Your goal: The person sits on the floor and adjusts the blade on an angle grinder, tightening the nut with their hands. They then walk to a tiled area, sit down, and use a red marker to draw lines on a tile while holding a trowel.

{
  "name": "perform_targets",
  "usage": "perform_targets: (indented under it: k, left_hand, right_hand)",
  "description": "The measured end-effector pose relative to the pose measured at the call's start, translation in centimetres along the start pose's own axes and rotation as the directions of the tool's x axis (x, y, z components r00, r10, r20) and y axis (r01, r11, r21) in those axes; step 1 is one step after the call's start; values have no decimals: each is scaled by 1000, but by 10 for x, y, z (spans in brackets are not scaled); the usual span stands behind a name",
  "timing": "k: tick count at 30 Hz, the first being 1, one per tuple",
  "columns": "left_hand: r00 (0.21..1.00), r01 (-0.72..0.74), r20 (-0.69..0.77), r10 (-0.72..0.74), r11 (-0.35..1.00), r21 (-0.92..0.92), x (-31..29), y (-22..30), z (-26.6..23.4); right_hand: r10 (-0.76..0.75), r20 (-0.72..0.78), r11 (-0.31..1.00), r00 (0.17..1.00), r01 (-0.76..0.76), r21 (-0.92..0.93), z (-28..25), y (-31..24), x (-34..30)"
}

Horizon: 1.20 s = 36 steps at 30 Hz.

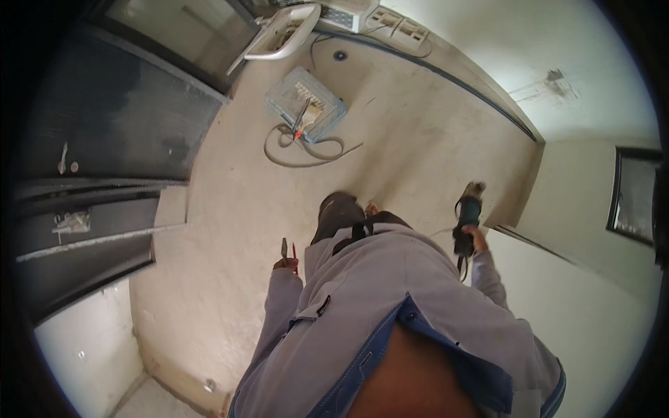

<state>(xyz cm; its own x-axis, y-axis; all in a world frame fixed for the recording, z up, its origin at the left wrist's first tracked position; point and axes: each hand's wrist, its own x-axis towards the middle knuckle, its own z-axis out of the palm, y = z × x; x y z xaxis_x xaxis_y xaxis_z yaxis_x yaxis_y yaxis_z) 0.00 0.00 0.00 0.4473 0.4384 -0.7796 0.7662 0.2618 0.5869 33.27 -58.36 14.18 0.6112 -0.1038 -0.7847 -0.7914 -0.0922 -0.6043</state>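
Note:
My right hand [478, 238], held out to the right above the floor, is wrapped round a dark teal corded power tool [470, 212]. The tool's metallic head points away from me; its exact kind is too blurred to tell. Low on the left, my left hand [285, 265] is closed round a slim olive-grey tool [284, 246] and a thin red stick-like piece [294, 252]. Whether these two are parts of one tool, I cannot tell. Both hands are apart from the floor and walls.
On the pale floor ahead lies a blue-grey tool case [286, 94] with a brush-like item [311, 111] on top and a grey cable [306, 166] looped beside it. A white basin-like piece [306, 28] stands beyond. Dark panels [125, 104] line the left.

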Motion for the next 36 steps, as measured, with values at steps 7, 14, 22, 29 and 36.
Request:
perform_targets:
  k: [7,14,22,29,36]
  left_hand:
    - [949,307,-51,-311,948,-82,-26,3,98]
    - [953,244,-157,-261,962,-122,44,115,141]
    - [879,116,-431,-203,969,-220,93,239,127]
    - [800,259,-441,-407,897,-358,95,307,215]
    - [748,359,-315,-584,755,-548,60,405,363]
  right_hand:
    - [-132,295,987,946,153,-48,90,-257,93]
    - [-158,339,968,927,213,-131,142,-402,170]
    - [-171,421,938,891,278,-208,236,-496,253]
    - [27,540,856,841,259,-447,286,-548,402]
    - [461,461,482,758,222,-847,329,-653,517]
